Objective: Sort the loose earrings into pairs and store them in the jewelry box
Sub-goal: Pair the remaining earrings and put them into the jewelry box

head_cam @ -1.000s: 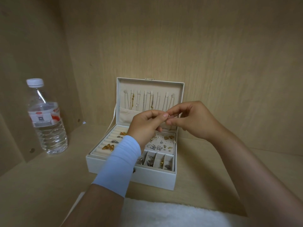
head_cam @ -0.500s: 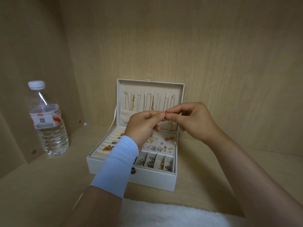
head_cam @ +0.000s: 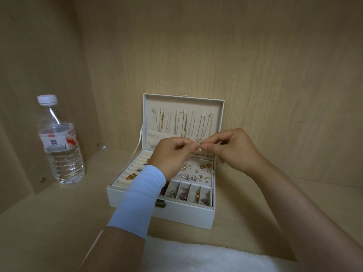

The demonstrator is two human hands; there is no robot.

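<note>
A white jewelry box (head_cam: 182, 214) stands open on the wooden shelf, its lid upright with several necklaces hanging inside. Above the box my left hand (head_cam: 172, 156) and my right hand (head_cam: 233, 150) meet fingertip to fingertip, both pinching one tiny earring (head_cam: 200, 148). Several loose silver and gold earrings (head_cam: 188, 176) lie on the perforated pad in the tray. A gold earring (head_cam: 131, 176) sits on the ring rolls at the left. Small front compartments (head_cam: 196, 195) hold more pieces. My left wrist, in a light blue sleeve, hides part of the tray.
A clear plastic water bottle (head_cam: 59, 142) with a white cap stands at the left by the side wall. A white fluffy cloth (head_cam: 206, 258) lies at the near edge. Wooden walls close in the back and left.
Both hands have stayed joined over the box, shifting slightly while working the small earring between the fingertips. The view has drifted a little.
</note>
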